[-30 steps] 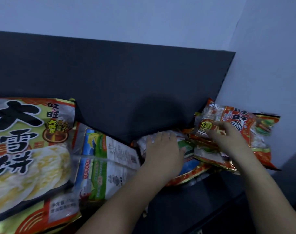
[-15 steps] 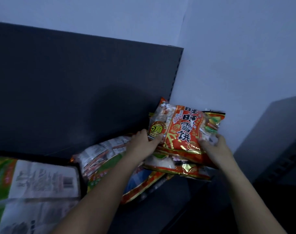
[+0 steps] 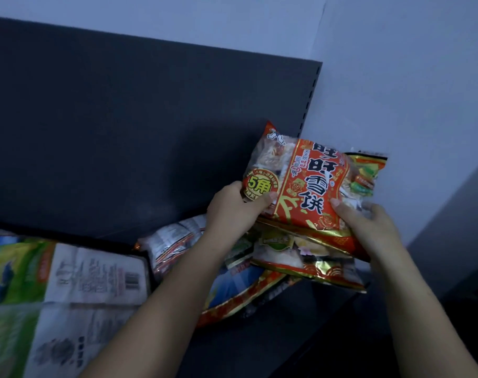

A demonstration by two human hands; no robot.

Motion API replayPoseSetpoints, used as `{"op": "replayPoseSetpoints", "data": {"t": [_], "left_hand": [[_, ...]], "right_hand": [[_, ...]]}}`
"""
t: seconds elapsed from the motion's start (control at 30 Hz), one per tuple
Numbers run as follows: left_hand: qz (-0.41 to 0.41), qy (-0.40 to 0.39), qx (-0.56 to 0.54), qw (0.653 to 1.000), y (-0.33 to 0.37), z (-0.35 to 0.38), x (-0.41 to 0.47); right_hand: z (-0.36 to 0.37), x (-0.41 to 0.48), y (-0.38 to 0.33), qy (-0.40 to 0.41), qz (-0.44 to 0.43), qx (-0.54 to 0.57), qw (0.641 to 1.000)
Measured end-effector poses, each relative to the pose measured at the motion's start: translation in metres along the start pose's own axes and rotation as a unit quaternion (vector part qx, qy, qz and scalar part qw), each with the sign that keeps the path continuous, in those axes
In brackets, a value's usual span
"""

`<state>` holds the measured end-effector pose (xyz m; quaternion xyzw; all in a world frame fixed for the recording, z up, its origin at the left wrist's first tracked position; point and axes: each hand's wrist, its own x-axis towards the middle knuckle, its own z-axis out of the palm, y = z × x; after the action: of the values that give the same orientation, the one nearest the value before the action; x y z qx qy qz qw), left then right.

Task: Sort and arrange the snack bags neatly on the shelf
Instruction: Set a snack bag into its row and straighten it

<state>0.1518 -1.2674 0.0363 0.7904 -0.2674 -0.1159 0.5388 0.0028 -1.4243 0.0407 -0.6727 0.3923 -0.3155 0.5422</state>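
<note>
Off the heap (image 3: 300,257) now, the left hand (image 3: 232,214) joins the right hand (image 3: 369,227), each pinching a side edge of the red snack bag (image 3: 311,192), tilted above it at the right end of the shelf (image 3: 287,345); likely light, slippery film over brittle crackers, best held by its edges.

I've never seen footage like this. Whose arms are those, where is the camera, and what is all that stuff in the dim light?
There is no machine here. These are a person's two bare arms, filmed by a camera worn on their head that looks forward and down, which is why the arms reach in from the bottom edge. The left hand and the right hand grip a red snack bag by its two sides, above a loose heap of other bags. Further left lie green and white bags. Everything sits on a dark shelf with a dark back panel, against a pale wall.
</note>
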Motion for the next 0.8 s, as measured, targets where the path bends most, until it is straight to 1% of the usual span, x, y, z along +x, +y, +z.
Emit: {"op": "replayPoseSetpoints", "data": {"t": [0.07, 0.13, 0.27, 0.33, 0.37, 0.47, 0.53, 0.63, 0.73, 0.8], "left_hand": [[0.034, 0.030, 0.068, 0.997, 0.007, -0.026, -0.017], [0.051, 0.062, 0.136, 0.988, 0.013, -0.057, -0.038], [0.040, 0.100, 0.232, 0.967, 0.016, -0.117, -0.085], [0.039, 0.120, 0.294, 0.947, 0.010, -0.141, -0.109], [0.037, 0.137, 0.327, 0.934, 0.005, -0.149, -0.121], [0.017, 0.170, 0.439, 0.882, -0.007, -0.159, -0.153], [-0.029, 0.160, 0.496, 0.853, -0.016, -0.165, -0.170], [-0.085, 0.126, 0.556, 0.817, -0.032, -0.171, -0.183], [-0.104, 0.096, 0.583, 0.800, -0.039, -0.173, -0.185], [-0.107, 0.083, 0.579, 0.804, -0.037, -0.173, -0.184]], "right_hand": [[0.010, -0.010, -0.013, -0.025, -0.013, 0.015, 0.999], [0.026, -0.025, -0.025, -0.057, -0.014, 0.022, 0.998], [0.065, -0.061, -0.032, -0.163, 0.000, 0.035, 0.986], [0.086, -0.079, -0.032, -0.214, 0.021, 0.038, 0.976], [0.097, -0.089, -0.033, -0.234, 0.017, 0.039, 0.971], [0.126, -0.111, -0.024, -0.286, 0.008, 0.044, 0.957], [0.146, -0.127, -0.016, -0.297, 0.027, 0.042, 0.954], [0.170, -0.145, 0.002, -0.304, 0.033, -0.011, 0.952], [0.180, -0.153, 0.018, -0.312, 0.037, -0.021, 0.949], [0.180, -0.152, 0.025, -0.316, 0.041, -0.038, 0.947]]}}
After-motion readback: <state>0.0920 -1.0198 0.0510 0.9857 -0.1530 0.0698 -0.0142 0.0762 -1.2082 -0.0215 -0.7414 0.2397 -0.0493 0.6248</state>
